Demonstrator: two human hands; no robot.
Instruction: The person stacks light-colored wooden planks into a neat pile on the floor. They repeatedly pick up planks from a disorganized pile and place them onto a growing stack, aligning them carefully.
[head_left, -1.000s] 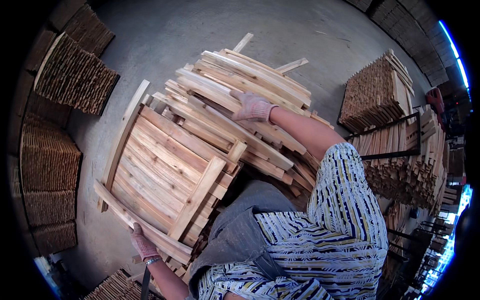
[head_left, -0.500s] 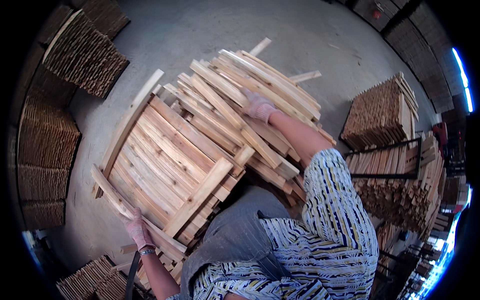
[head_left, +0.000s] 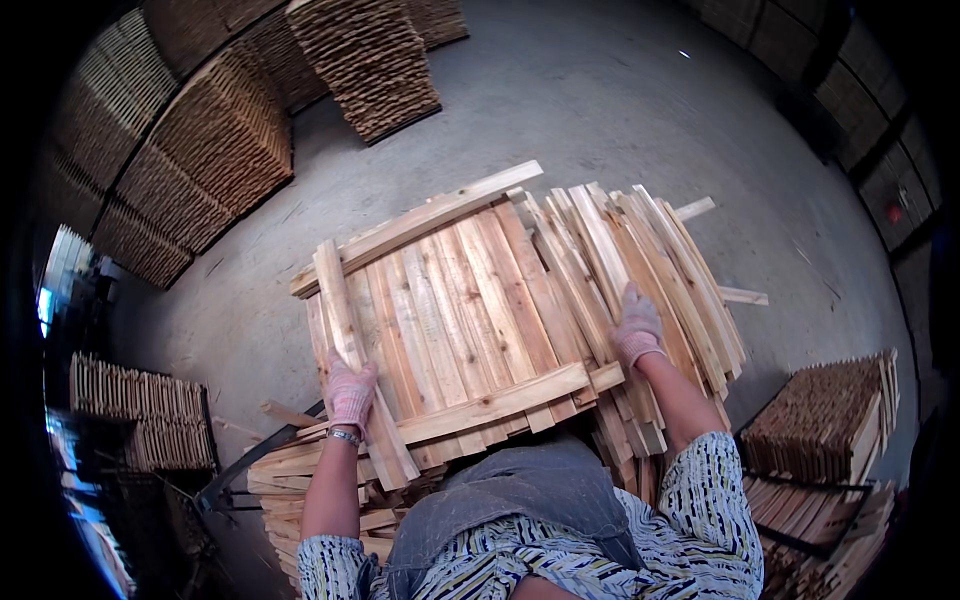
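Note:
A flat row of pale wooden slats (head_left: pixel 445 300) lies side by side in front of me. One long crosspiece (head_left: pixel 430 222) lies over its far end, another crosspiece (head_left: pixel 490 403) over its near end. My left hand (head_left: pixel 351 390), in a pinkish knit glove, is closed round a loose slat (head_left: pixel 338 300) along the row's left side; its near end juts past the near crosspiece. To the right, my gloved right hand (head_left: pixel 637 325) is closed on a light slat (head_left: pixel 597 240) at the top of a loose pile of slats (head_left: pixel 680 290). The palm side of each grip is hidden.
Tall stacks of boards (head_left: pixel 225 150) stand at the far left, with another stack (head_left: pixel 365 65) beyond the row. More slats are stacked at the lower left (head_left: pixel 145 410) and right (head_left: pixel 825 410). A dark metal bar (head_left: pixel 255 455) sticks out near my left forearm.
My view has turned, so the row of slats now sits more squarely before me. Both hands keep their slats; the right hand's slat now points more directly away from me.

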